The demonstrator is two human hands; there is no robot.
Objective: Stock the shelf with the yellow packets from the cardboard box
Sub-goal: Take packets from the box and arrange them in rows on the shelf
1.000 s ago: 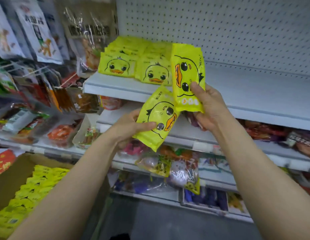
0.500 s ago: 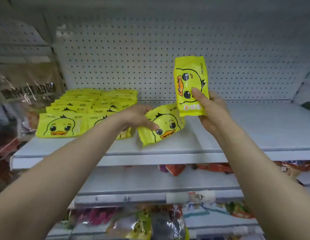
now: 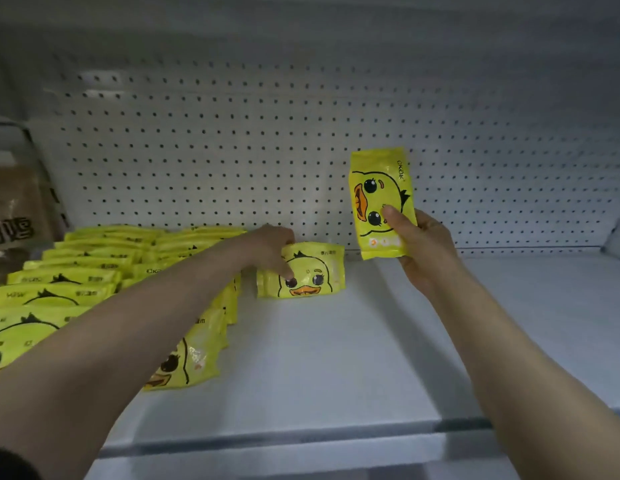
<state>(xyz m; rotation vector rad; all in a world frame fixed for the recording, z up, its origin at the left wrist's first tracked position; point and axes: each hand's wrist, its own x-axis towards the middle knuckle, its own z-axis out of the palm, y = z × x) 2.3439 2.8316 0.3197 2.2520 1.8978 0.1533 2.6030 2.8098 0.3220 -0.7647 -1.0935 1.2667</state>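
My left hand [image 3: 272, 249] reaches to the back of the white shelf [image 3: 336, 358] and holds a yellow duck packet [image 3: 308, 271] standing on its long edge near the pegboard, thumb on its face. My right hand [image 3: 423, 251] grips a second yellow duck packet [image 3: 381, 199] upright in the air above the shelf, thumb across the front. Two rows of the same yellow packets [image 3: 104, 271] lie stacked on the shelf's left side, partly hidden by my left forearm. The cardboard box is out of view.
A white pegboard [image 3: 301, 150] backs the shelf. A brown printed bag [image 3: 14, 209] hangs at the far left. The shelf's right half [image 3: 526, 323] is bare white surface, and its front lip [image 3: 301, 448] runs across the bottom.
My view has risen and closed in on the shelf. My left hand carried its packet from the front edge to the back by the pegboard. My right hand stays raised with its packet.
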